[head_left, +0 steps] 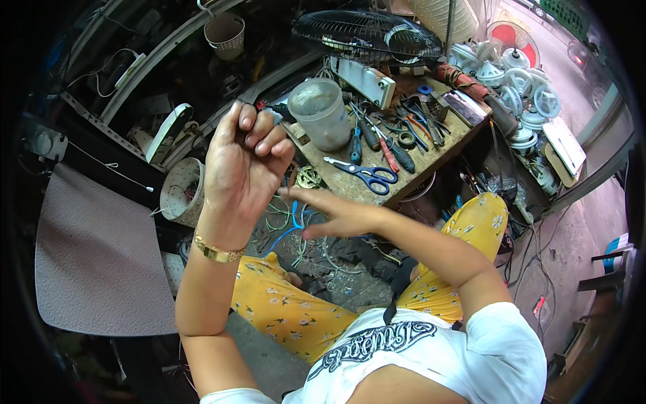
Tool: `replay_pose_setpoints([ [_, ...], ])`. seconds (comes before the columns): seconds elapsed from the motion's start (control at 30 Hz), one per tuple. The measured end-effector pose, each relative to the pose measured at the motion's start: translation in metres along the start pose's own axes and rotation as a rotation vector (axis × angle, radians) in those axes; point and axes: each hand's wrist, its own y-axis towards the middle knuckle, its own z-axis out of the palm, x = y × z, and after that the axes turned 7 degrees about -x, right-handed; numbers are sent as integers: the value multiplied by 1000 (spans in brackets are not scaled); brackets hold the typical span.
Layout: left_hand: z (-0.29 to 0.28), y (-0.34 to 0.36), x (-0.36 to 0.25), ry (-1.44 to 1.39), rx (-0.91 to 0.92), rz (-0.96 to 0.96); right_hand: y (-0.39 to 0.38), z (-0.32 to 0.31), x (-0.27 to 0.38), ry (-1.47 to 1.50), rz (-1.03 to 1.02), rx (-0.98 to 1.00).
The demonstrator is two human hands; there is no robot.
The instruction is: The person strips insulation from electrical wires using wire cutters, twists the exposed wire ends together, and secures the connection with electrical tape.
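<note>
My left hand (245, 158) is raised in front of the bench's left corner, a gold bracelet on its wrist. Its fingers are curled in toward the palm; whatever they may hold is hidden. Lower and to the right, my right hand (333, 212) reaches leftward with fingers stretched out, slightly blurred by motion, and nothing shows in it. On the wooden bench (323, 176), closest to my hands, lie blue-handled scissors (367, 176). A cloudy plastic tub (319, 114) stands behind them. Screwdrivers (387, 151), pliers (416, 131) and a tape roll (406, 139) lie to the right.
A black fan guard (367, 37) and a white box-like device (363, 81) sit at the back. White plastic parts (518, 87) are piled at right. Blue and green wires (293, 225) litter the floor. A perforated bin (183, 192) and a grey panel (101, 256) stand left.
</note>
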Motion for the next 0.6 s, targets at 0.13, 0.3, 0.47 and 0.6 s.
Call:
replay_pose_setpoints([
  [0.13,-3,8,-15,-50,-9,73,-9,51,-44,154,91,14],
  [0.3,-40,32,-63,38,-8,245,-59,37,-51,647,417,-46],
  [0.47,-124,63,-84,149,-507,266,-94,-3,-25,578,358,-325],
  [0.6,-202,67,-39,167,-538,26,-93,-32,-3,291,338,-398],
])
